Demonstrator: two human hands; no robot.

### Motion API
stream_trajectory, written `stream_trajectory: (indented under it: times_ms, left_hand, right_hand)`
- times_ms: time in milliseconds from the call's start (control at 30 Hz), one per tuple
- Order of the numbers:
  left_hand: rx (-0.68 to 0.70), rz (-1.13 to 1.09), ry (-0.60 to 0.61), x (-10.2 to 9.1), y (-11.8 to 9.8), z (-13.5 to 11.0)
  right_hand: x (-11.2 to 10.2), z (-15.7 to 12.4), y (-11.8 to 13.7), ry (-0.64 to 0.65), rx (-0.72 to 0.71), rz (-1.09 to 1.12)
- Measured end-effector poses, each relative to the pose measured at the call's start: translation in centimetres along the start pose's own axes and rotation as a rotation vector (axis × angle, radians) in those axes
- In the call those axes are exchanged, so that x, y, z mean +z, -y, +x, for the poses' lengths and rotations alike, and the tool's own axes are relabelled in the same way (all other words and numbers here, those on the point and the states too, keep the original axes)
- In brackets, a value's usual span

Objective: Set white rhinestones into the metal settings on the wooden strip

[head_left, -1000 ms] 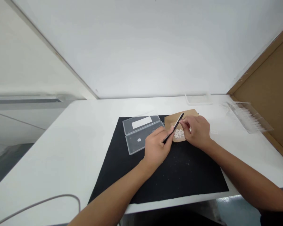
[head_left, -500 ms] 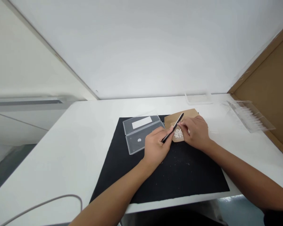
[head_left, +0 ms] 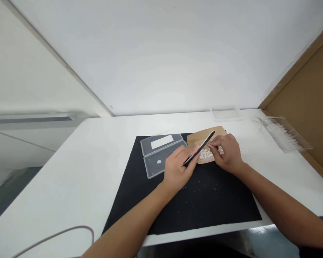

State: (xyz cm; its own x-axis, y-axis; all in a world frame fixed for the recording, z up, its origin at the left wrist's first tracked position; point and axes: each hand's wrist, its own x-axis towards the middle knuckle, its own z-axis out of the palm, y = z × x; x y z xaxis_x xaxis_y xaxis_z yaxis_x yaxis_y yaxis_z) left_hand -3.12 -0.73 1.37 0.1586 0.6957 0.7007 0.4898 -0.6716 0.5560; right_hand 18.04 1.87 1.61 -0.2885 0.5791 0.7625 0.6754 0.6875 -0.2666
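- My left hand (head_left: 177, 168) pinches the black stick (head_left: 199, 148), its long axis slanting up-right over the white pieces (head_left: 205, 154).
- My right hand (head_left: 227, 153), nearer them, pinches one on the brown paper (head_left: 201, 138).

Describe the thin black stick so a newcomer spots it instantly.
Start at the black mat on the white table. At its far edge lies brown paper with small white pieces. The left hand holds the black stick slanted above them: the only slim dark tool there.
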Motion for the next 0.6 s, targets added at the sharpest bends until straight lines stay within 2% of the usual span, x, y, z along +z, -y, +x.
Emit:
stream_trajectory:
  times_ms: [100, 200, 400, 600]
  left_hand:
    - [-0.1, 0.005, -0.019, 0.0, 0.6, -0.2]
    - [-0.22, -0.042, -0.062, 0.1, 1.3, -0.3]
    - [-0.272, -0.086, -0.045, 0.3, 1.0, -0.4]
    - [-0.362, -0.206, -0.008, 0.5, 0.3, -0.9]
  right_hand:
    - [-0.2, -0.1, -0.2, -0.076, -0.039, 0.033]
    - [-0.3, 0.0, 0.1, -0.098, -0.094, 0.03]
    - [-0.5, 0.1, 0.3, -0.117, -0.262, -0.022]
    - [-1.0, 0.4, 0.9, -0.102, -0.364, -0.082]
